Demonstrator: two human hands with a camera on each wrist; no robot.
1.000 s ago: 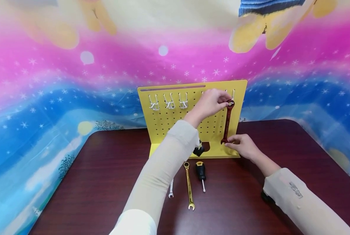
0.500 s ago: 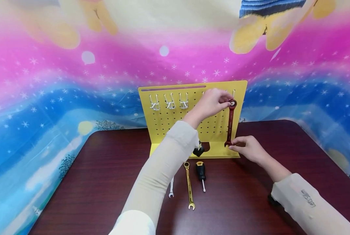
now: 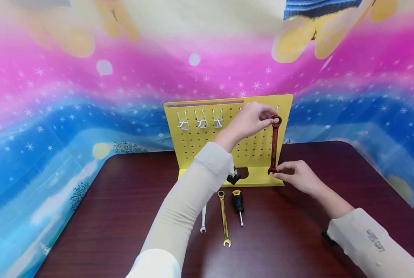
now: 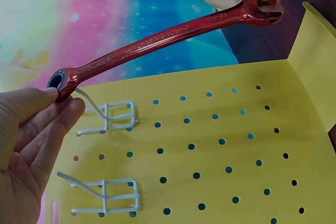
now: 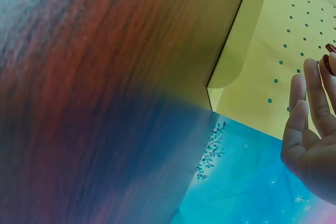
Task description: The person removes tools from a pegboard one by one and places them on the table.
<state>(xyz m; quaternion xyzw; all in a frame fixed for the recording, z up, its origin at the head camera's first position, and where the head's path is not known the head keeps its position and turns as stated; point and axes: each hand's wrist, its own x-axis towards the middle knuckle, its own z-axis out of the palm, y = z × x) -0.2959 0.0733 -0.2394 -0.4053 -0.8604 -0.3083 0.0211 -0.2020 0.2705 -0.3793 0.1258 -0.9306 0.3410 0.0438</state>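
Note:
A red combination wrench (image 3: 274,146) hangs nearly upright in front of the right part of the yellow pegboard (image 3: 200,150). My left hand (image 3: 250,119) pinches its ring end between thumb and fingers. At the lower, open-jawed end, my right hand (image 3: 299,177) grips it by the fingertips. In the left wrist view the ring sits close to the free tip of a white wire hook (image 4: 107,116), with a second hook (image 4: 105,196) beside that one. The right wrist view catches only a sliver of red wrench (image 5: 328,64) at the right hand's fingers.
Three white hooks (image 3: 201,122) line the board's upper left. On the dark wooden table (image 3: 123,216) lie a gold wrench (image 3: 224,220), a black-and-yellow screwdriver (image 3: 238,204) and a silver wrench (image 3: 203,222) partly behind my left sleeve. A black object (image 3: 234,177) rests on the board's base.
Both hands have shifted the red wrench slightly right, its lower end moving further than its ring end, so it hangs straighter. The right forearm has swung right too.

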